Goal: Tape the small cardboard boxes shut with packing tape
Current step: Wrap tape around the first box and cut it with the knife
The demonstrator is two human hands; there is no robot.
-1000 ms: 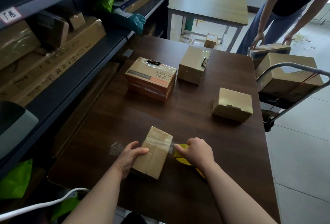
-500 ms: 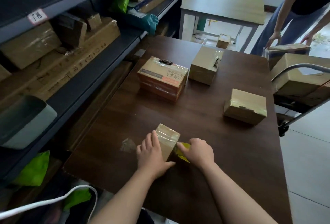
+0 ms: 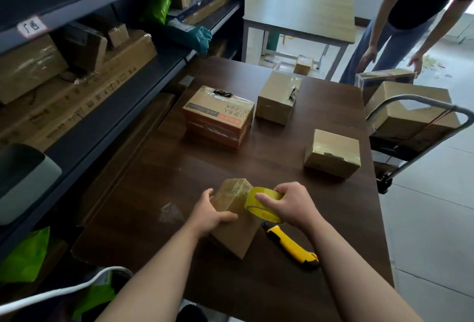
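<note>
A small cardboard box point(image 3: 234, 234) stands tilted on end near the front of the dark wooden table point(image 3: 179, 168). Shiny tape covers its upper face. My left hand point(image 3: 209, 215) grips its left side. My right hand point(image 3: 292, 205) holds a yellow roll of packing tape point(image 3: 261, 205) against the box's upper right edge. Three more boxes rest farther back: a printed orange one point(image 3: 218, 116), a plain one point(image 3: 277, 97) and a taped one point(image 3: 332, 152) at the right.
A yellow utility knife point(image 3: 291, 246) lies on the table right of the box. A scrap of clear tape point(image 3: 169, 212) lies to the left. Shelves point(image 3: 123, 96) with cartons line the left. A hand cart point(image 3: 415, 126) with boxes and a person point(image 3: 400, 21) stand at the right.
The box has been tipped up on end. My right hand lifted the tape roll from the table to the box's top edge, uncovering the knife. My left hand shifted to the side.
</note>
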